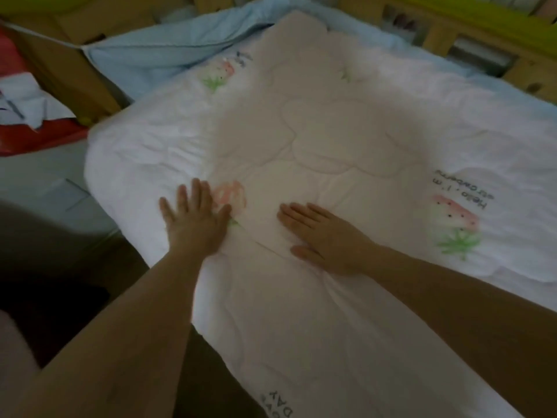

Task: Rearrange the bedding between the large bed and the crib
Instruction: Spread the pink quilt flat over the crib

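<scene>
Quilt (316, 140), white with strawberry prints, spread over the crib's blue liner (144, 52). My left hand (196, 224) and right hand (325, 236) lie flat, fingers straight. I should sweep outward evenly, chasing creases edgeward.

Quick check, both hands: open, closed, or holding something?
Left hand: open, fingers spread, palm flat on the white quilted strawberry-print blanket.
Right hand: open, fingers straight, flat on the same blanket.
</scene>
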